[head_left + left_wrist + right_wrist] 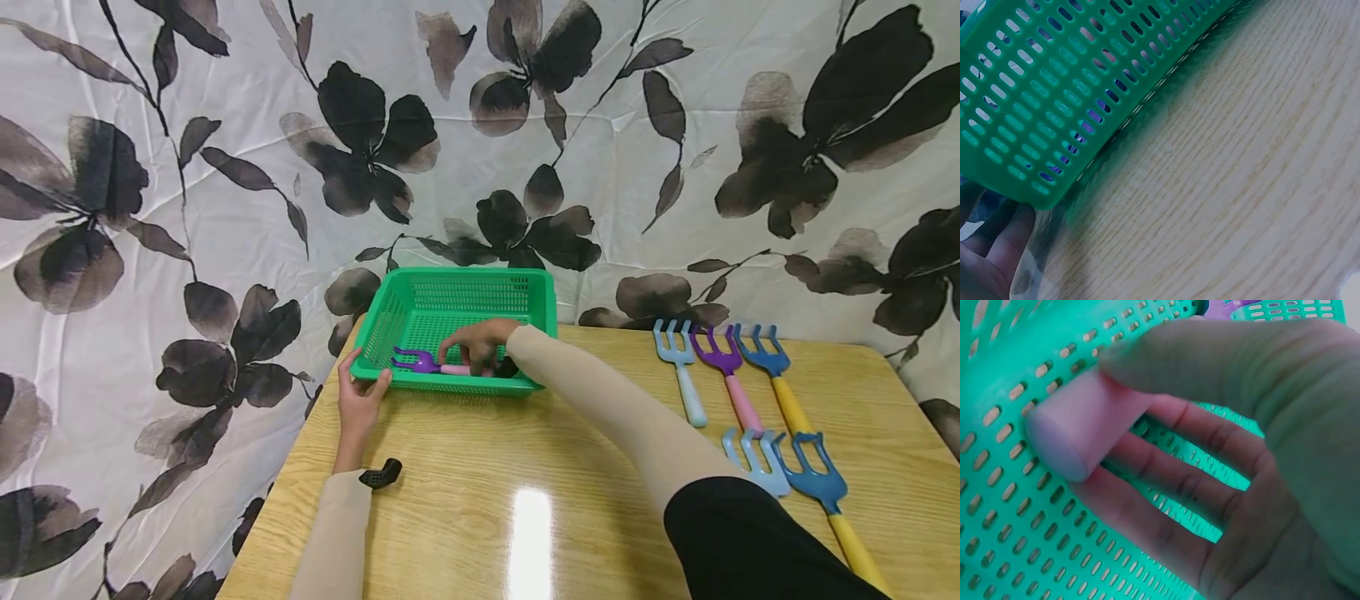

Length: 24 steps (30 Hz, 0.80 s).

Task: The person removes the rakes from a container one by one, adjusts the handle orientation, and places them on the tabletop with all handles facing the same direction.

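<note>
A small garden hand fork [416,361] with a purple head and pink handle lies along the near side inside a green plastic basket [457,384]. My right hand [480,342] reaches into the basket and grips the fork's pink handle [1085,419], thumb on one side and fingers on the other in the right wrist view. With my left hand [362,404] I hold the basket's near left corner, thumb and fingers on either side of it. The left wrist view shows those fingers [1013,234] against the basket's corner; part of that hand is out of frame.
On the table's right side lie more hand forks: a light blue one [684,371], a purple and pink one [731,375] and blue ones with yellow handles [787,400]. My right forearm partly covers another light blue fork [757,467]. A floral cloth [450,167] hangs behind the wooden table [450,483].
</note>
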Each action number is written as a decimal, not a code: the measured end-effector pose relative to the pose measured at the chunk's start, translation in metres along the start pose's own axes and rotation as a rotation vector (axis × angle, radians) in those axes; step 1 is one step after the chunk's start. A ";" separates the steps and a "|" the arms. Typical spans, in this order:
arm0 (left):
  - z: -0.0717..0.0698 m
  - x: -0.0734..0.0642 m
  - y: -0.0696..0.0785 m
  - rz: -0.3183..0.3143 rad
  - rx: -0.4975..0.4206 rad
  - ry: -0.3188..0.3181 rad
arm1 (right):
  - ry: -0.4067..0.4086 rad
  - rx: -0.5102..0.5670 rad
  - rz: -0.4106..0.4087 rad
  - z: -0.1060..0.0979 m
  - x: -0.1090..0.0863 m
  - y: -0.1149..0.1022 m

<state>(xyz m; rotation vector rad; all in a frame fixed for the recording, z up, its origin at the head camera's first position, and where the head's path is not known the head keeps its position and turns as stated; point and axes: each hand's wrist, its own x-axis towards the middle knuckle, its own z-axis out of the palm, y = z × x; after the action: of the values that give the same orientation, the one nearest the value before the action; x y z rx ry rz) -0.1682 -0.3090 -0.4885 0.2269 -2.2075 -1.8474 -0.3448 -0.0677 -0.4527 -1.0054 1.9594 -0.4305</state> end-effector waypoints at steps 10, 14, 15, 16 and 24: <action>-0.001 0.011 -0.030 -0.017 -0.007 0.021 | 0.034 0.043 0.033 -0.011 -0.020 -0.007; 0.000 0.011 -0.035 -0.015 0.007 0.044 | 0.061 0.050 0.014 -0.018 -0.035 -0.008; 0.000 0.010 -0.036 -0.012 0.010 0.053 | 0.071 0.044 0.006 -0.020 -0.038 -0.008; 0.000 0.010 -0.037 -0.008 0.016 0.057 | 0.082 0.040 0.004 -0.022 -0.043 -0.008; 0.001 0.009 -0.039 0.007 0.030 0.062 | 0.166 0.056 -0.011 -0.033 -0.081 -0.012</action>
<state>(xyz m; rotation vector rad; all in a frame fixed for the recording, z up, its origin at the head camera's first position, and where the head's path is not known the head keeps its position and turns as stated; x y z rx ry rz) -0.1787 -0.3173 -0.5264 0.2778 -2.1927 -1.7807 -0.3419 -0.0142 -0.3823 -0.9723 2.0781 -0.5882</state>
